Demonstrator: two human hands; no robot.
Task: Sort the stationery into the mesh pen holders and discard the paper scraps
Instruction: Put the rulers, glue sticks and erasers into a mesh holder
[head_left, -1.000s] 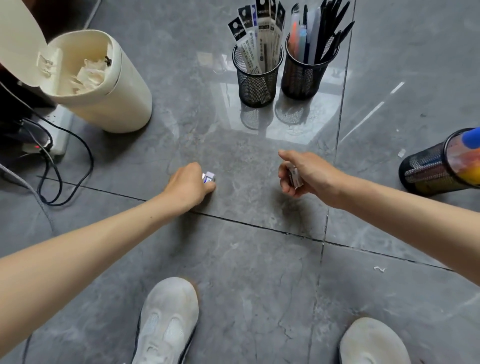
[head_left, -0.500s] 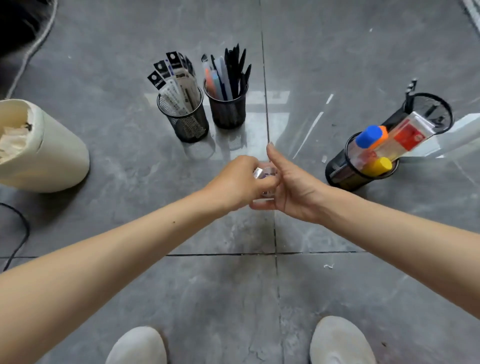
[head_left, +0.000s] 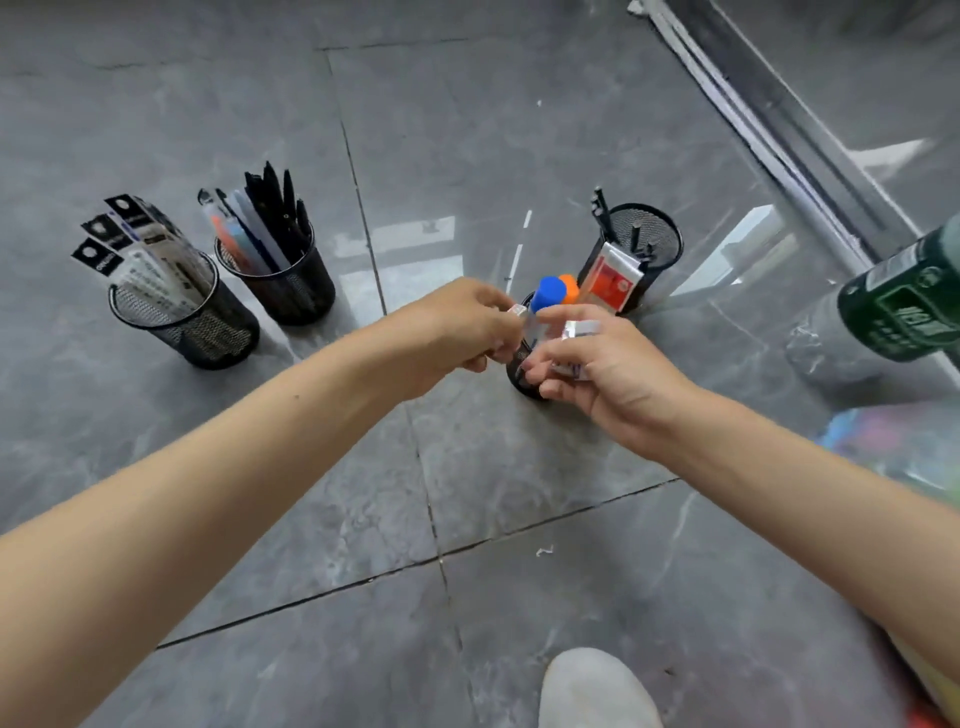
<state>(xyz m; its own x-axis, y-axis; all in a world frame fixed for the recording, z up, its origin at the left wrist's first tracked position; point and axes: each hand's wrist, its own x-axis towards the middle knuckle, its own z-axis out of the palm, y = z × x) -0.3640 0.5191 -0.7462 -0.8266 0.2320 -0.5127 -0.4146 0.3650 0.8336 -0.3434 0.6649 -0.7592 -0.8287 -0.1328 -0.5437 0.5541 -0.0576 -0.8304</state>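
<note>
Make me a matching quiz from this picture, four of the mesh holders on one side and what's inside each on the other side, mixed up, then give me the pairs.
Holders:
1. far-left holder
2. second holder from left
3. holder under the hands
4. far-right holder

Contents:
A. blue and orange caps
B. packaged refills with black header cards
C. black pens and pastel pens
D. a few short dark items, mostly empty

Pairs: 1-B, 2-C, 3-A, 4-D

I count four black mesh holders upright on the grey tile floor. At left of frame, one holder (head_left: 182, 322) carries packaged refills with black header cards; just beside it, a second holder (head_left: 283, 283) carries dark pens and pale ones. At centre, a third holder (head_left: 522, 364), largely hidden, shows blue and orange caps (head_left: 553, 293). Behind it, the fourth holder (head_left: 644, 244) has a red-and-white packet (head_left: 613, 278) at its front.
</note>
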